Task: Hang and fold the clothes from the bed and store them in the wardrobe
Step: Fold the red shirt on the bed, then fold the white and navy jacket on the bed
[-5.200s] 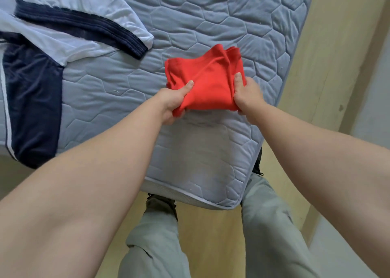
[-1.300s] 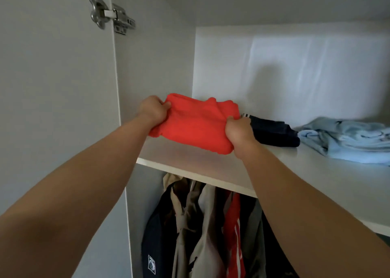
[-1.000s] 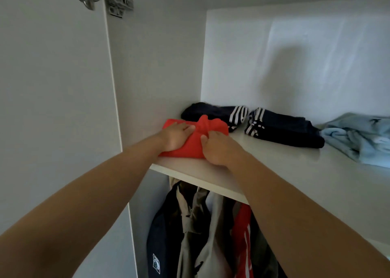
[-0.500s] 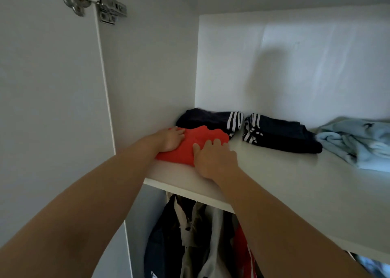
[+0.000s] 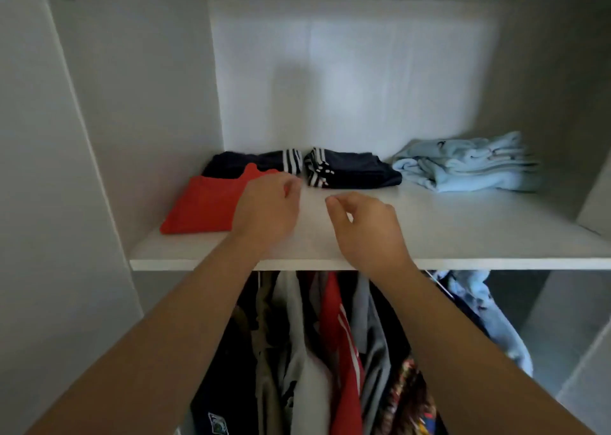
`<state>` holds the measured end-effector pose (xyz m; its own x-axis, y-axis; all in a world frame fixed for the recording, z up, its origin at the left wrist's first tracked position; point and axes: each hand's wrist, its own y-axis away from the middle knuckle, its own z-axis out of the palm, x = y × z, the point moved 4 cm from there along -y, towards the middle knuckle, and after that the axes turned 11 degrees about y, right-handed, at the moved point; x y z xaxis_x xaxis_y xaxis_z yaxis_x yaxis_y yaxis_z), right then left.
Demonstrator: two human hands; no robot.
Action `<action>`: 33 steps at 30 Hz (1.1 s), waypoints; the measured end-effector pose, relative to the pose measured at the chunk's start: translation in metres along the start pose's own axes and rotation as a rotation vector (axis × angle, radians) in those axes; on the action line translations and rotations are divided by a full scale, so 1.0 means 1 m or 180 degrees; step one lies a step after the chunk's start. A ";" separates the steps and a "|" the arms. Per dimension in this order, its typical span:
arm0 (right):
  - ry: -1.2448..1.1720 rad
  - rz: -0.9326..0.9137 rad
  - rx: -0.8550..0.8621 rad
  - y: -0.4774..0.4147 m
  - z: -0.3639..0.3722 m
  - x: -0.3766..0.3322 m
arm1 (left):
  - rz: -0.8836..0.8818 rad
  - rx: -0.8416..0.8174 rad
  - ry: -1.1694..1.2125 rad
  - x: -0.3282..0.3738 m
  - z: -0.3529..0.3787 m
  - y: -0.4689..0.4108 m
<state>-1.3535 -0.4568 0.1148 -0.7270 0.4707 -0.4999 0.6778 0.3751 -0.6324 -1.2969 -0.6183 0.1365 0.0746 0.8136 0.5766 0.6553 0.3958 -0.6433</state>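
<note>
**Red garment on the wardrobe shelf, both hands empty**

At the left of the frame stands the open wardrobe door (image 5: 39, 203). Next comes the folded red garment (image 5: 201, 205), lying flat at the left end of the white shelf (image 5: 463, 233), close to the front edge. Just behind it, touching its far side, sits a folded dark piece with white stripes (image 5: 261, 162). The left hand (image 5: 267, 208) hovers over the red garment's right edge, fingers loosely curled and holding nothing. Beside it, over bare shelf, the right hand (image 5: 363, 226) is likewise half open and empty. Behind the hands lies a second dark striped piece (image 5: 350, 172), then a light blue pile (image 5: 469, 163) toward the right. In the lower middle, hanging clothes (image 5: 330, 352) fill the space under the shelf.
</note>
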 end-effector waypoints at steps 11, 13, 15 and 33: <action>0.1177 0.1054 0.1218 0.235 -0.190 0.015 | 0.0900 -0.1933 0.2391 0.164 0.078 0.176; 0.1465 0.1373 0.1408 0.285 -0.230 0.005 | 0.1104 -0.2607 0.2511 0.203 0.089 0.217; 0.1709 0.1650 0.1571 0.331 -0.269 -0.011 | 0.1570 -0.3177 0.2538 0.245 0.090 0.260; 0.4221 0.2640 0.1904 0.720 -0.538 -0.269 | 0.4186 -0.4006 0.3844 0.552 -0.084 0.614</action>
<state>-0.6102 0.1162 0.1122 0.5837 0.7924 -0.1769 0.4433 -0.4936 -0.7482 -0.7904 0.0381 0.1020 0.7403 -0.4720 0.4787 -0.1761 -0.8234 -0.5395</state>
